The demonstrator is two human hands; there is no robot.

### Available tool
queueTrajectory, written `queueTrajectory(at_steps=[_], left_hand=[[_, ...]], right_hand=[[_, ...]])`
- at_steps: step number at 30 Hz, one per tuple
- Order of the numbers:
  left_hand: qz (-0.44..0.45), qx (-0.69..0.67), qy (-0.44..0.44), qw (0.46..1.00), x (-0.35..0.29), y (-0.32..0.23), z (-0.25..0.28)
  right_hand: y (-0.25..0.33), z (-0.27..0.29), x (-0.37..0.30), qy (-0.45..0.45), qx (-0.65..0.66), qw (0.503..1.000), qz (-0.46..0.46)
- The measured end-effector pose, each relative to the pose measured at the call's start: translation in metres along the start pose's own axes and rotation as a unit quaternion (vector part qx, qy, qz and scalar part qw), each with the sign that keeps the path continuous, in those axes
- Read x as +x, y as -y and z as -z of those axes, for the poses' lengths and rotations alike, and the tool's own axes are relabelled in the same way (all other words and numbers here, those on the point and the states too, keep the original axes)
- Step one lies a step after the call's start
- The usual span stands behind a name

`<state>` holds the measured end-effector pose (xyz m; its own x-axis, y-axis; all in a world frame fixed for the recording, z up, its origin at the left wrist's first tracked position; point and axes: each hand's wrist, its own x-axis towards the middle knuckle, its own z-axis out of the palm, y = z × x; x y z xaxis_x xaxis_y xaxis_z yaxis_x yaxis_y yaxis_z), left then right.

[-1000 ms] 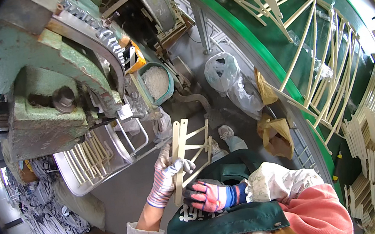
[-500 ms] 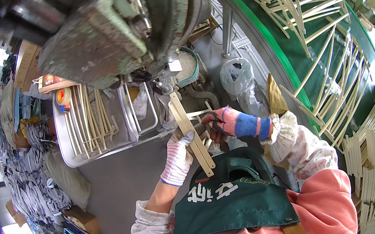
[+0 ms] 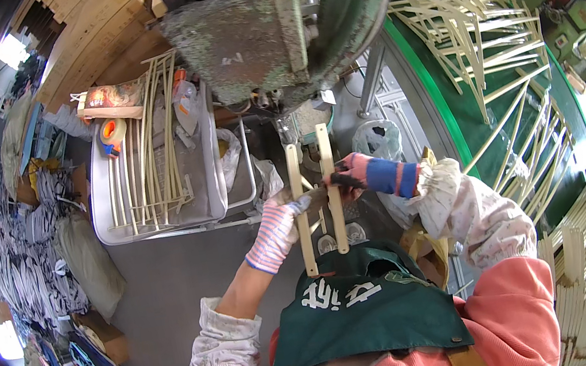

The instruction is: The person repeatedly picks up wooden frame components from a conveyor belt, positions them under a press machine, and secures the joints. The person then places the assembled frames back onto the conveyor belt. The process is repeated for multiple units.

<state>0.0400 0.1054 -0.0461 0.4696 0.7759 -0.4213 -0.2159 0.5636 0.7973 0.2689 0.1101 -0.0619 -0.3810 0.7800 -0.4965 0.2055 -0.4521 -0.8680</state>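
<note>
Nearest, over the green apron point(image 3: 364, 317), the left hand point(image 3: 278, 231) in a striped glove is closed on the left rail of a pale wooden frame point(image 3: 316, 198). The right hand point(image 3: 352, 171), in a pink glove with a blue cuff, grips the right rail and a dark tool handle. The frame's two rails run lengthwise away from the person, far ends pointing at the green machine point(image 3: 268, 26). Left of it, a grey tray point(image 3: 152, 163) holds loose wooden strips. Farther right, stacked frames point(image 3: 487, 52) lean on a green rim.
</note>
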Motion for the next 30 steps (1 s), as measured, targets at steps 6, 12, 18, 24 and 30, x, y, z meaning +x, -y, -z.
queueTrajectory(at_steps=[6, 12, 18, 24, 30], left_hand=[[-0.083, -0.265, 0.076, 0.958, -0.043, -0.034, 0.036], [0.030, -0.360, 0.133, 0.923, -0.016, -0.030, 0.037], [-0.008, -0.254, 0.065, 0.965, 0.014, -0.043, 0.022], [-0.061, -0.113, -0.047, 0.991, 0.030, -0.042, -0.008], [-0.027, -0.011, -0.051, 0.998, 0.040, -0.037, -0.039]], right_hand=[[0.002, 0.042, -0.017, 0.049, 0.040, 0.998, 0.006], [0.005, 0.040, -0.024, 0.114, 0.121, 0.986, -0.003], [0.004, 0.047, -0.022, 0.106, 0.165, 0.979, 0.050], [0.003, 0.052, -0.028, 0.091, 0.171, 0.980, 0.049], [0.035, -0.012, -0.032, -0.010, -0.042, 0.998, 0.047]])
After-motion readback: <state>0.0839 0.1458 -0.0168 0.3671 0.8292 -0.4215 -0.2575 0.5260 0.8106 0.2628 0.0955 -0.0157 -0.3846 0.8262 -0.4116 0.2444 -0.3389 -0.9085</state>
